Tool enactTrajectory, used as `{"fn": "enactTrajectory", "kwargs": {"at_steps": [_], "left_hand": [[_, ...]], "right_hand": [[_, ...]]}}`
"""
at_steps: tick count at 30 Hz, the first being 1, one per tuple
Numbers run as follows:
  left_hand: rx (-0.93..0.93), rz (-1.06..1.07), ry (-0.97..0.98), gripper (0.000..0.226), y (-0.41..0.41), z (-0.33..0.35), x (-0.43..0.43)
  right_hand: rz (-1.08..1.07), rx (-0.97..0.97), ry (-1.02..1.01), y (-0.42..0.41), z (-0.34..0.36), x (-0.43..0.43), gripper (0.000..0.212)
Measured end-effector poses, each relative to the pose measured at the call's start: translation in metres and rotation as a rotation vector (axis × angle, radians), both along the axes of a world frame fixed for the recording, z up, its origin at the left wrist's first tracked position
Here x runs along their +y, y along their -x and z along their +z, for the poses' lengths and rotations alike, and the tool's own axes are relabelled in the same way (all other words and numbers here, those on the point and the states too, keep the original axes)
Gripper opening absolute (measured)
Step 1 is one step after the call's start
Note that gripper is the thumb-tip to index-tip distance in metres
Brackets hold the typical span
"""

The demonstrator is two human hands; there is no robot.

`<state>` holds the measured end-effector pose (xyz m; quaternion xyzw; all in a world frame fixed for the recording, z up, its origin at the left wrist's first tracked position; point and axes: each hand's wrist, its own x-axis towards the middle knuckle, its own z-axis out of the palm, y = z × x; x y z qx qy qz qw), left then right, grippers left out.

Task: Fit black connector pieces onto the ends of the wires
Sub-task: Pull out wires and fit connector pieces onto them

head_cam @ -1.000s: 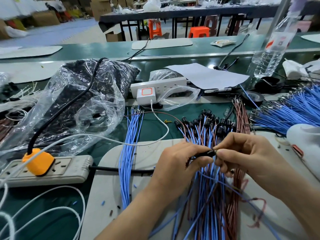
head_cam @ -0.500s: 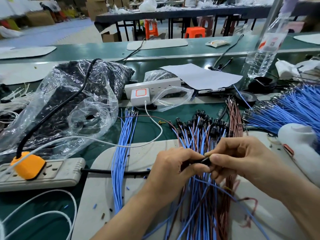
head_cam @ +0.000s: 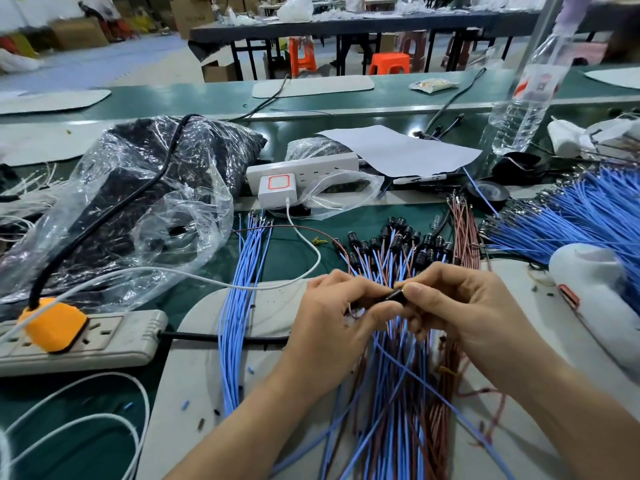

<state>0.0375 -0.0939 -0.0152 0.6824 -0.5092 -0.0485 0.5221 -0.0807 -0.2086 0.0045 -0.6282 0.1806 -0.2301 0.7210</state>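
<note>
Left hand (head_cam: pixel 332 323), right hand (head_cam: pixel 460 313): fingers (head_cam: pixel 426 293) of both pinching one black connector (head_cam: pixel 394 295); blue and brown wires (head_cam: pixel 398 393) beneath, on table (head_cam: pixel 284 258).

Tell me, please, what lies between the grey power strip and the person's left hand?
In the head view, a bundle of blue wires lies across that stretch, crossing the black cable that runs from the power strip toward the left hand.
</note>
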Motion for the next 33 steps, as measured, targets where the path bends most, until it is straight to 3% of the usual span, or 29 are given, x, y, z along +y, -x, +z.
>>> {"fn": "enactTrajectory", "kwargs": {"at_steps": [9, 15, 21, 33], "left_hand": [[0.088, -0.096, 0.038, 0.024, -0.001, 0.0, 0.001], [0.209, -0.138, 0.03, 0.013, -0.002, -0.003, 0.001], [0.245, -0.194, -0.019, 0.013, -0.001, -0.005, 0.002], [0.3, -0.22, -0.022, 0.006, 0.001, -0.011, -0.002]], "right_hand": [[0.005, -0.066, -0.119, 0.0, -0.003, -0.006, 0.015], [0.037, -0.056, -0.065, 0.002, -0.004, -0.005, 0.039], [0.043, 0.038, -0.07, 0.003, -0.001, -0.007, 0.016], [0.058, 0.055, -0.163, 0.001, -0.006, -0.01, 0.019]]}}
